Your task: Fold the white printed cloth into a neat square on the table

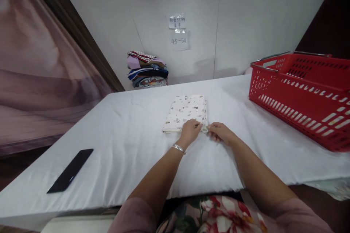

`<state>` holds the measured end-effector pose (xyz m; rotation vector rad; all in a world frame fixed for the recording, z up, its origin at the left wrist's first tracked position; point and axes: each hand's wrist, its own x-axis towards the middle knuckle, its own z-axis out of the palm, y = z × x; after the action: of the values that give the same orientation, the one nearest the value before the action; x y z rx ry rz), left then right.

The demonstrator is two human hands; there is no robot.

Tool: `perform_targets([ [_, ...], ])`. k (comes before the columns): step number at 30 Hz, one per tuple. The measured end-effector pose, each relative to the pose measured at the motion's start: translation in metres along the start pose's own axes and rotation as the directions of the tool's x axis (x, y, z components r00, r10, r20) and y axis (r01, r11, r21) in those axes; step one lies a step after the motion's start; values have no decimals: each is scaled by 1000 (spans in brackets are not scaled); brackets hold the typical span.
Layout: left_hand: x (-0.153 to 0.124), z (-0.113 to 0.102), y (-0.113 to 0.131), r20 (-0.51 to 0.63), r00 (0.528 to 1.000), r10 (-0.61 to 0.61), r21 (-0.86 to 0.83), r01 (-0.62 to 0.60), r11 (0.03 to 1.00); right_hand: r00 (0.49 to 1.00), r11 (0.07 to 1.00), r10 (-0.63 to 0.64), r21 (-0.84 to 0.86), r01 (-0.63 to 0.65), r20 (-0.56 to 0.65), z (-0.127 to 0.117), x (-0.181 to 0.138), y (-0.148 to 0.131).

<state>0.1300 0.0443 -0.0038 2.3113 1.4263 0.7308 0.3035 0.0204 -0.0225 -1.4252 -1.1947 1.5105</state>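
Observation:
A folded white cloth [186, 110] with small scattered prints lies flat on the white-covered table, in front of me. My left hand [190, 130], with a silver bracelet at the wrist, is closed at the cloth's near edge, its fingers bent over the fabric close to the right corner. Just to the right, my right hand [221, 132] pinches that same near right corner, thumb and forefinger together. The underside of the corner and some fingertips are hidden. The cloth's layers show along its near edge.
On the right stands a red plastic basket [295, 98] with metal handles. A black flat phone-like object [70, 171] lies at the left. Behind the table's far edge is a stack of folded clothes [148, 71]. Paper notes [179, 40] hang on the wall; a pinkish curtain [41, 65] hangs at left.

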Motion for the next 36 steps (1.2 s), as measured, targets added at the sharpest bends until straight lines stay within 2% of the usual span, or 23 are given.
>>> perform_targets([
  [7, -5, 3, 2, -85, 996, 25, -9, -26, 1000, 999, 999, 27, -45, -26, 24, 2, 2, 5],
  [12, -6, 5, 2, -132, 989, 69, -16, -71, 997, 1000, 1000, -11, 0, 11, -8, 3, 1, 4],
  [16, -7, 7, 0, -139, 987, 81, -28, -86, 996, 1000, 1000, 23, 15, -23, -6, 4, 0, 2],
  [24, -5, 7, -1, -147, 989, 26, -106, -42, 993, 1000, 993, 4, 116, 0, -29, 5, -1, -1],
  [36, -13, 10, 3, -55, 992, 112, 107, -105, 989, 996, 983, -71, 165, 80, -59, 2, 7, 8],
])
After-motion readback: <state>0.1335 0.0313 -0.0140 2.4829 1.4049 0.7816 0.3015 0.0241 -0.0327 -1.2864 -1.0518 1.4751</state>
